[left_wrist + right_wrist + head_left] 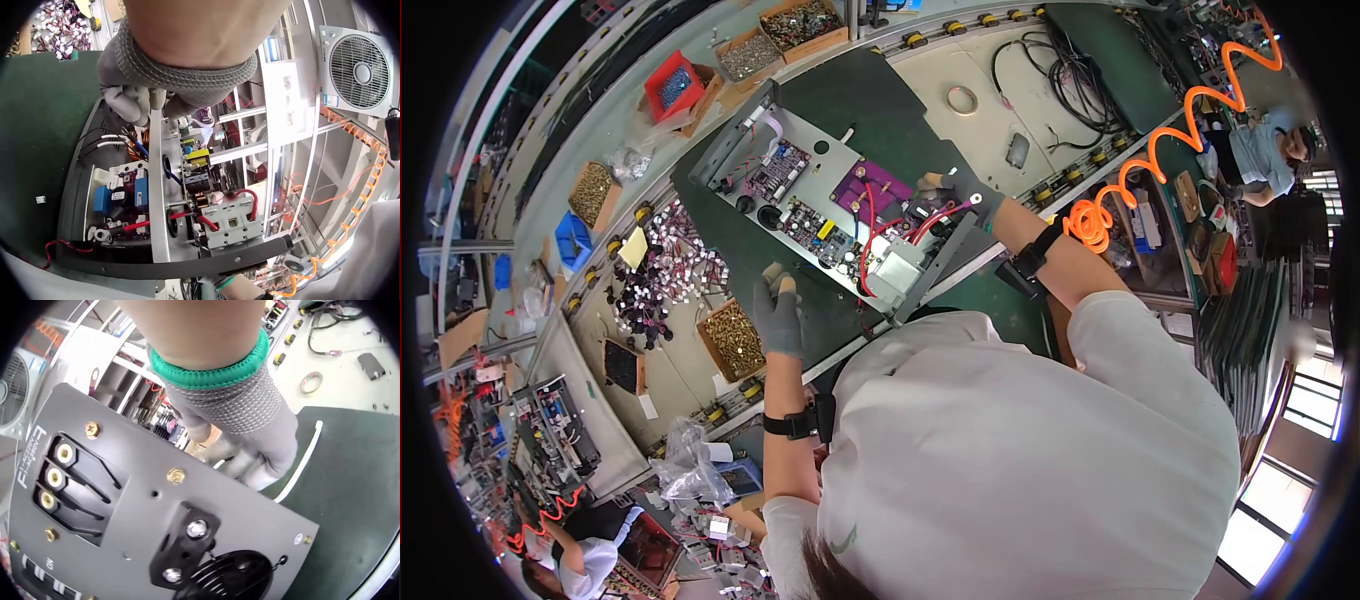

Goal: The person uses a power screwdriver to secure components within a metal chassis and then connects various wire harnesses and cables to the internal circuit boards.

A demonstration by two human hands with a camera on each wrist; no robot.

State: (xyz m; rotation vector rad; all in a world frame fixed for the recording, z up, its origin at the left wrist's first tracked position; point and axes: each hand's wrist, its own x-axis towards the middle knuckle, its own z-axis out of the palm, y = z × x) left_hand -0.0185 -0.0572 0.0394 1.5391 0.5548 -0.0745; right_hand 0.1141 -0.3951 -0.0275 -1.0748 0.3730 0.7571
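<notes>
A metal equipment chassis with circuit boards, a purple plate and red wires lies on the green work mat. My left hand, in a grey glove, is just beside its near left side, fingers loosely bent. In the left wrist view these fingers overlap the chassis's far end. My gloved right hand reaches over the right side near the end panel, fingertips pointing inward. The right wrist view shows it bent behind the dark panel, beside a white cable tie; I cannot tell what it holds.
A box of brass fittings and a pile of small wired connectors lie on the left. At the back stand a red bin and boxes of screws. Black cables and a tape roll lie right; an orange coiled hose hangs there.
</notes>
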